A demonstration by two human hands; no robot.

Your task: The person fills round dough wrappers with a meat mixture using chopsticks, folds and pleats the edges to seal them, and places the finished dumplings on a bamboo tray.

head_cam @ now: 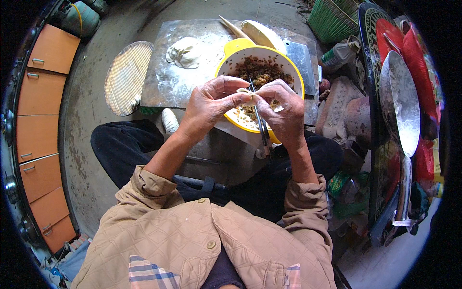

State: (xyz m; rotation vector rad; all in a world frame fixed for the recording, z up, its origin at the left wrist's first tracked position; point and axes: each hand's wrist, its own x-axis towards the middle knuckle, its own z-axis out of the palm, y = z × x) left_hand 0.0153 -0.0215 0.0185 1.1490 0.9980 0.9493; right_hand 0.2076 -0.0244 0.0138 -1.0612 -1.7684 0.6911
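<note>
Both my hands are raised over the near part of a yellow-rimmed bowl [300,72] of chopped filling. Between their fingertips is a small folded dough wrapper [247,92], pinched by my left hand [213,103] on one side and my right hand [283,108] on the other. Dark chopsticks [262,128] lie across the bowl's near rim, partly behind my right hand. A floury stack of dough wrappers [184,52] rests on the low board [158,85]. Behind the bowl are a tapered rolling pin [234,27] and a pale lump, probably dough [263,34]. Some filling is hidden by my hands.
A round ridged tray [128,76] is left of the board. A cleaver-like metal blade [301,65] lies right of the bowl. Further right stand a plastic jug [339,54], a green basket [334,20] and a large floury metal ladle or scoop [406,108]. Orange cabinets [39,133] line the left.
</note>
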